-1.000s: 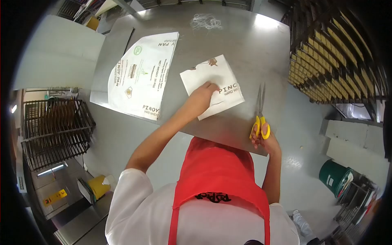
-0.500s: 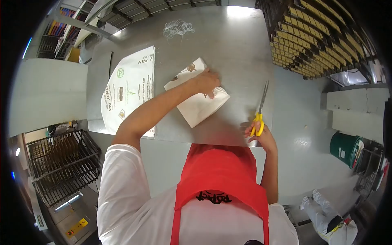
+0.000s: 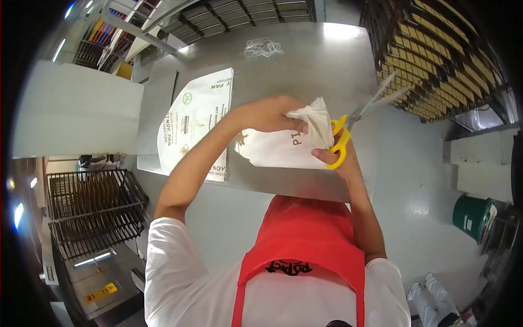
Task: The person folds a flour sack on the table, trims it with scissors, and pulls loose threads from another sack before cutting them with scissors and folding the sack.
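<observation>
My left hand (image 3: 280,115) is closed on the gathered upper edge of a white printed sack (image 3: 279,150), which is lifted partly off the metal table. Yellow-handled scissors (image 3: 342,143) are in my right hand (image 3: 336,158), their blades apart and pointing up to the right, away from the sack. My right thumb is beside the bunched end of the sack. Flat on the table to the left lies another white printed sack piece (image 3: 193,117), partly behind my left forearm.
A tangle of white thread (image 3: 263,48) lies at the back of the metal table (image 3: 310,65). Racks (image 3: 436,60) stand at the right and a dark rack (image 3: 95,210) at the left. A green bin (image 3: 472,218) and another person's white-clad legs (image 3: 433,300) are at the lower right.
The sack has been raised and its edge bunched by my left hand. My right hand has brought the scissors up beside it, and their blades have opened.
</observation>
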Action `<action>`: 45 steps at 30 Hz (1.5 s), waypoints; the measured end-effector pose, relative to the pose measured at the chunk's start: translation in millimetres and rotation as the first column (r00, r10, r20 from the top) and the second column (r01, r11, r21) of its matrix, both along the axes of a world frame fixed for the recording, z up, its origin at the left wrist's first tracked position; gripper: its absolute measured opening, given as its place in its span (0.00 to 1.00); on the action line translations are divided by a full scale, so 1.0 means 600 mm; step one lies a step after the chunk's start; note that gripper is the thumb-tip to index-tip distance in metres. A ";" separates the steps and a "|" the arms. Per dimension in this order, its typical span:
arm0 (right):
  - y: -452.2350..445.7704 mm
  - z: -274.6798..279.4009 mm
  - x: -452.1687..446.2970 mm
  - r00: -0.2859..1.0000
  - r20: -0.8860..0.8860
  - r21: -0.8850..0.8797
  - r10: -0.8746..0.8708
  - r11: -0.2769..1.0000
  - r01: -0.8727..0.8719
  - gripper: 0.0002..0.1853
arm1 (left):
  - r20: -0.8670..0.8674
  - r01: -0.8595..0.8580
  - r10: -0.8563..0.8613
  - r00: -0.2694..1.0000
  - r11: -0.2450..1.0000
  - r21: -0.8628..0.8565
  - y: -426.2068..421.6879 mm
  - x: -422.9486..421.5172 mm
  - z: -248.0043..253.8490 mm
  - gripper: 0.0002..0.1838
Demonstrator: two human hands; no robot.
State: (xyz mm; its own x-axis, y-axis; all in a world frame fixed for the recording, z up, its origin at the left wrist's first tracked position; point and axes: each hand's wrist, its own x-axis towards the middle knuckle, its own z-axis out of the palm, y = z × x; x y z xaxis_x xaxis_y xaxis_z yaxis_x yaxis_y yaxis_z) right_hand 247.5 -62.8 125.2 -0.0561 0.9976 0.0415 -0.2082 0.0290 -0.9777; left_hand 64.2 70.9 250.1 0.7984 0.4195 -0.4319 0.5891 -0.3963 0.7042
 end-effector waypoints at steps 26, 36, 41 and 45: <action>-0.065 0.105 0.014 0.644 -0.707 -0.135 0.292 0.838 -0.528 0.16 | 0.345 -0.535 0.680 0.647 0.728 -0.430 -0.174 -0.094 -0.123 0.20; -0.063 0.106 0.006 0.450 -0.818 0.059 0.358 0.831 -0.553 0.32 | 0.453 -0.265 0.644 0.617 0.711 -0.651 -0.162 -0.125 -0.108 0.29; -0.061 0.120 0.008 0.683 -0.674 -0.080 0.282 0.891 -0.447 0.34 | 0.292 -0.298 0.848 0.443 0.446 -0.844 -0.169 -0.091 -0.095 0.26; -0.061 0.132 -0.004 0.717 -0.680 -0.115 0.157 0.942 -0.315 0.32 | 0.253 -0.378 0.881 0.400 0.410 -0.830 -0.172 -0.059 -0.090 0.28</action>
State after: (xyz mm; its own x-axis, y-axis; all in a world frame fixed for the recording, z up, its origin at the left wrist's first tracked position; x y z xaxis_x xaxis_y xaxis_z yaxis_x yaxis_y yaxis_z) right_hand 245.3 -99.6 204.1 -0.3285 0.9434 -0.0466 -0.7667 -0.2951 -0.5701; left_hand 28.9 -32.4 196.0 0.5215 0.7731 -0.3611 -0.2020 0.5230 0.8280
